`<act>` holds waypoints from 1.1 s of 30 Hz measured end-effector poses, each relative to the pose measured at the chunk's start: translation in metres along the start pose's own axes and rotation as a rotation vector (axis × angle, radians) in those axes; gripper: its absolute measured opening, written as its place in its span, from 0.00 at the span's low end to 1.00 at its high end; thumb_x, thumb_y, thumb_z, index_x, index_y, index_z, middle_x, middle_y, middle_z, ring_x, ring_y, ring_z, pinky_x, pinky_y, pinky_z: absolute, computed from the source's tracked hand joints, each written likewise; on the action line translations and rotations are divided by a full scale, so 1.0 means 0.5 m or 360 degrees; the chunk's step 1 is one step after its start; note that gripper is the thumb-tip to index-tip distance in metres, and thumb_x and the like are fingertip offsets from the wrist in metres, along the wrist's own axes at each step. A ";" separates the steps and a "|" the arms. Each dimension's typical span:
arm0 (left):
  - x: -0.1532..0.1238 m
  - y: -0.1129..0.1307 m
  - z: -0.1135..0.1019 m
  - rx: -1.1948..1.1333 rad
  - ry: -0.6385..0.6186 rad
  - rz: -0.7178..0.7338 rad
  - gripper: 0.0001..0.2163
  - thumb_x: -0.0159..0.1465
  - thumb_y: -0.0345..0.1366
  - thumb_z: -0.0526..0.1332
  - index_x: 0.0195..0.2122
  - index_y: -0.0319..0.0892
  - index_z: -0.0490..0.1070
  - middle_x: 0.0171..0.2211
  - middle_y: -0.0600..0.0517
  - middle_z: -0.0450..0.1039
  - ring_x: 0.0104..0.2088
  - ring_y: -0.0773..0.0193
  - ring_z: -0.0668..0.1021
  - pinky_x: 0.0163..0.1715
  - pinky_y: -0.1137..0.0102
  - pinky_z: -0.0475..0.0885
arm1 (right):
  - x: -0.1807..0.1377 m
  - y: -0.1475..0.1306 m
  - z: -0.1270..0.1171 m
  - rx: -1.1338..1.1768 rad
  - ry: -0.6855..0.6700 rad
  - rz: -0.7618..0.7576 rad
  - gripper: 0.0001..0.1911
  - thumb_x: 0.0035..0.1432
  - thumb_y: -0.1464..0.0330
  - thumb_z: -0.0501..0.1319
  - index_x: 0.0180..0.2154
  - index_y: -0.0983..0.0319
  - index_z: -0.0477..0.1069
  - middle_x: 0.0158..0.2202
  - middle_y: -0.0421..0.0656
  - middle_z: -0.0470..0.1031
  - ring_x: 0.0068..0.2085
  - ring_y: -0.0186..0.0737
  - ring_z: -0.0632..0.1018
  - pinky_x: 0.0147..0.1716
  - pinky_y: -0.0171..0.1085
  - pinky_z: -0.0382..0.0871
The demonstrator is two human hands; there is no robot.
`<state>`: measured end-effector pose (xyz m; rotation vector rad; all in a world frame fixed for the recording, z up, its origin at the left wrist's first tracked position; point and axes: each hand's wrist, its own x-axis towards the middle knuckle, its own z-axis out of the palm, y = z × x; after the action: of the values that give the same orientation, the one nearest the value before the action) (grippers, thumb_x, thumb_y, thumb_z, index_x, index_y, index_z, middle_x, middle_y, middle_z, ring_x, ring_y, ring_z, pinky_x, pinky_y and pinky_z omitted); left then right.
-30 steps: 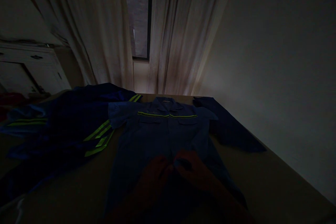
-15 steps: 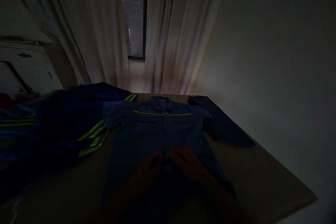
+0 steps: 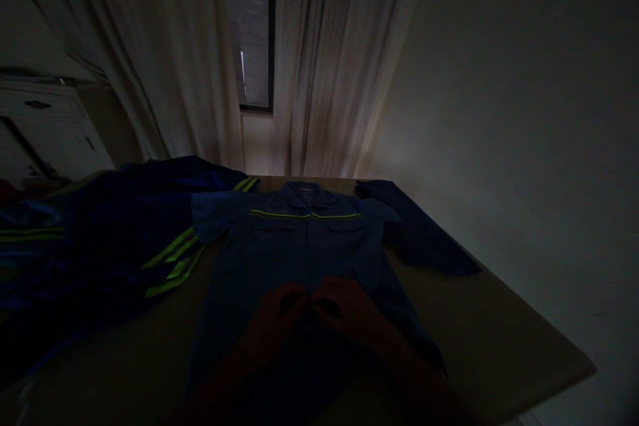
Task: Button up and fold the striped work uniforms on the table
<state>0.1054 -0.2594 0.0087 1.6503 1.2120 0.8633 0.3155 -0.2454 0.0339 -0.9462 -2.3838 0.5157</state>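
Observation:
A blue short-sleeved work shirt [image 3: 279, 259] with yellow-green piping across the chest lies front up, its collar at the far end. Over its lower front, at the middle opening, my left hand [image 3: 282, 313] and my right hand [image 3: 344, 306] meet fingertip to fingertip. Both hands are closed in a pinch on the shirt front. It is too dark to make out a button or the exact bit of cloth between the fingers.
Dark blue garments with yellow-green stripes [image 3: 124, 226] are heaped on the left of the table [image 3: 499, 339]. A folded dark blue garment [image 3: 429, 233] lies partly under the shirt's right side. Curtains [image 3: 339, 66] hang behind, a wall [image 3: 524, 146] flanks the right, and a white cabinet [image 3: 44, 126] stands left.
The fingertips of both hands have drawn closer together at the shirt's front opening. The view has shifted slightly; the garments lie as before.

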 end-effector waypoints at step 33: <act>-0.001 -0.006 0.004 0.0092 0.0210 0.0070 0.13 0.68 0.47 0.55 0.38 0.46 0.74 0.37 0.51 0.78 0.38 0.59 0.78 0.41 0.67 0.71 | 0.015 -0.014 0.030 0.0124 0.0105 0.0404 0.04 0.63 0.69 0.65 0.35 0.60 0.78 0.33 0.40 0.79 0.33 0.36 0.78 0.34 0.33 0.66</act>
<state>0.1057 -0.2598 0.0051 1.6940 1.3056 0.9861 0.2986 -0.2470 0.0282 -1.2189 -2.1807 0.6562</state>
